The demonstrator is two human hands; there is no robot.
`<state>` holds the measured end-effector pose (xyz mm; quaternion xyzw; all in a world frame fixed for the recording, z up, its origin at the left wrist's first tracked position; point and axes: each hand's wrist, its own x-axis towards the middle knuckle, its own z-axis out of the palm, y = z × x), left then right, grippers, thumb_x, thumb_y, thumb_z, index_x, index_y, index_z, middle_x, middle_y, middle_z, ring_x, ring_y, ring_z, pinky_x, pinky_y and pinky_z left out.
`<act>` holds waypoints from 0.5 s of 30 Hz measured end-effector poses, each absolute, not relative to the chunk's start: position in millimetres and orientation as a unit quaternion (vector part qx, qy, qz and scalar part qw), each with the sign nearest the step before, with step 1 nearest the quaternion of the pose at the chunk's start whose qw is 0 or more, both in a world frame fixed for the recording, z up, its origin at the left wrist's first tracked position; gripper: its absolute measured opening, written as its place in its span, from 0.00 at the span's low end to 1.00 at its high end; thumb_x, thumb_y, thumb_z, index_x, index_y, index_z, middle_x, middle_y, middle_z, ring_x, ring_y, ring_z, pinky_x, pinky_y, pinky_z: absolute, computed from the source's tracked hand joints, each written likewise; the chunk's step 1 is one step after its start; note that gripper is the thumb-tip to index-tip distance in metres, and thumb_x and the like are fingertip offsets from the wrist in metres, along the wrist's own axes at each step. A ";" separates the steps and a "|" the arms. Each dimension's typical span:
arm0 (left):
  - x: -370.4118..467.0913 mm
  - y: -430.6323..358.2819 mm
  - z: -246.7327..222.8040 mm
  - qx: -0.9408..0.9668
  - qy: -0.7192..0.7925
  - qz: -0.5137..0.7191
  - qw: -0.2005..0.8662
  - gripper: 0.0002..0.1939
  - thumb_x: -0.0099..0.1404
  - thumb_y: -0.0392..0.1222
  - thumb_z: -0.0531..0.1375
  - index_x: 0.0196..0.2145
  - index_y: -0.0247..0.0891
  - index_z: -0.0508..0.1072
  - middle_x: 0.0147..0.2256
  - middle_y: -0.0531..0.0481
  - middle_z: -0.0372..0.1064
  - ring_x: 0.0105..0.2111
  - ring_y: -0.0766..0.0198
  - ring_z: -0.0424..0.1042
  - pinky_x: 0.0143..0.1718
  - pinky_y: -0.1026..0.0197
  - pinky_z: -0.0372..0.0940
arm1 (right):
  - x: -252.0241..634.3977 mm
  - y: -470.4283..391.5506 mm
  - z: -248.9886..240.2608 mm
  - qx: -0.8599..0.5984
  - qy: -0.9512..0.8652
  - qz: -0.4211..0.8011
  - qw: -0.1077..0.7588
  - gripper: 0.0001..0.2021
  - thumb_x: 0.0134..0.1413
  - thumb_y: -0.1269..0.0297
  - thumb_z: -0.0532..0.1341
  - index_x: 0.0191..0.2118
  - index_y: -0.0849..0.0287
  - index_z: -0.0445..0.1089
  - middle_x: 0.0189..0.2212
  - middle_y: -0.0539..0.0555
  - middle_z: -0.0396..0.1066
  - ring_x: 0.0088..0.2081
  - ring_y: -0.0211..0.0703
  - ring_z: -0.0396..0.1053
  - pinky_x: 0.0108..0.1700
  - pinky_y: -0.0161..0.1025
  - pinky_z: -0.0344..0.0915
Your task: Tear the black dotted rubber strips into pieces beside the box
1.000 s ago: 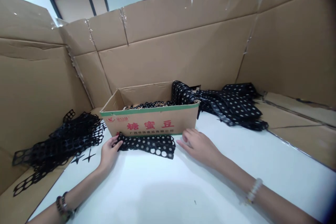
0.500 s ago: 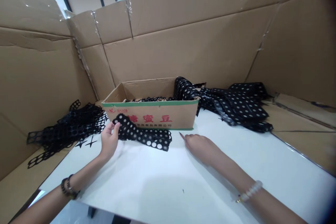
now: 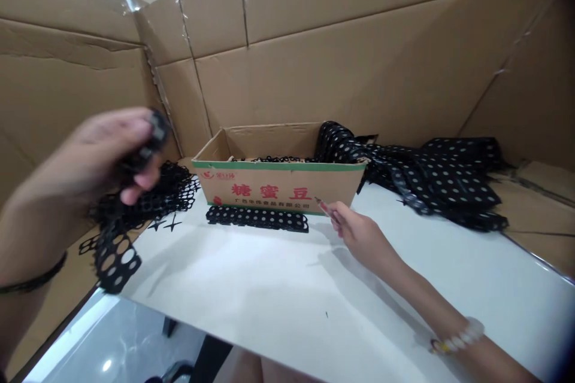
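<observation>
The left hand (image 3: 108, 146) clutches a dangling black strip (image 3: 117, 263); the right hand (image 3: 366, 238) pinches a slim tool (image 3: 326, 209) near the cardboard box (image 3: 278, 176).

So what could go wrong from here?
The strip dangling from the raised left hand might snag on the mesh pile. The slim tool in the right hand could scrape the box, its tip appearing close to the front. The spotted sheets draped over the rim might slide off.
</observation>
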<state>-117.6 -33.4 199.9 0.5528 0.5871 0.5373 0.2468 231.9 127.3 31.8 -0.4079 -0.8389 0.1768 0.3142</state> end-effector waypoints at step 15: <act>-8.1 53.8 25.5 0.599 0.567 0.247 0.508 0.18 0.57 0.52 0.48 0.26 0.34 0.66 0.19 0.54 0.63 0.15 0.70 0.59 0.15 0.68 0.55 | 183.6 74.1 18.2 -0.379 -0.893 0.198 0.138 0.13 0.58 0.60 0.38 0.32 0.54 0.56 0.19 0.48 0.62 0.21 0.39 0.61 0.23 0.32 0.50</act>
